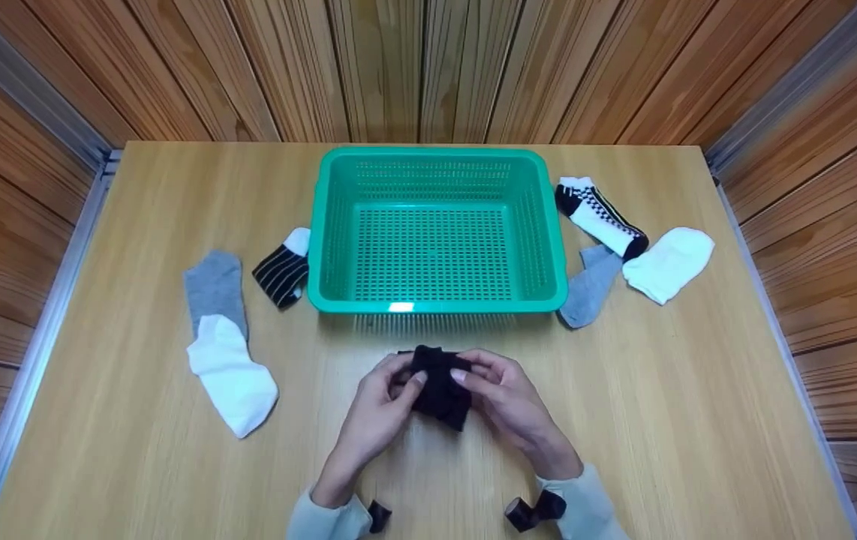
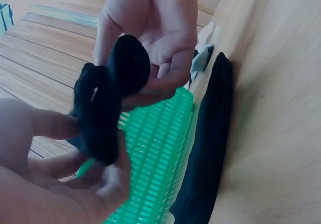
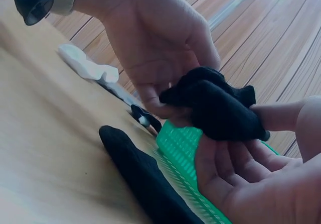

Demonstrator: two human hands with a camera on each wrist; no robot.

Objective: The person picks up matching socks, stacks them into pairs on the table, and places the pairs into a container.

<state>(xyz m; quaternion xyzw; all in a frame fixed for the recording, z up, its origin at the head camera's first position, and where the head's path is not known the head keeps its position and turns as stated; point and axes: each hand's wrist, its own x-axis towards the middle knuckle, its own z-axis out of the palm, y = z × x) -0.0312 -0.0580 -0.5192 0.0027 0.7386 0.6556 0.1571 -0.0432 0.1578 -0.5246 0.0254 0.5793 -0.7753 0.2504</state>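
We pinch a bunched black sock in both hands above the wooden surface; a green basket stands there between other socks, wood-panelled walls behind.

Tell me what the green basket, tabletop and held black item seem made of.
Green basket: probably moulded plastic, glossy; its rim glints. Tabletop: wood or wood-look laminate, low sheen; faint grain shows. Black item: likely soft fabric, matte; it bunches in folds.

Plank walls and metal framing suggest a small work booth
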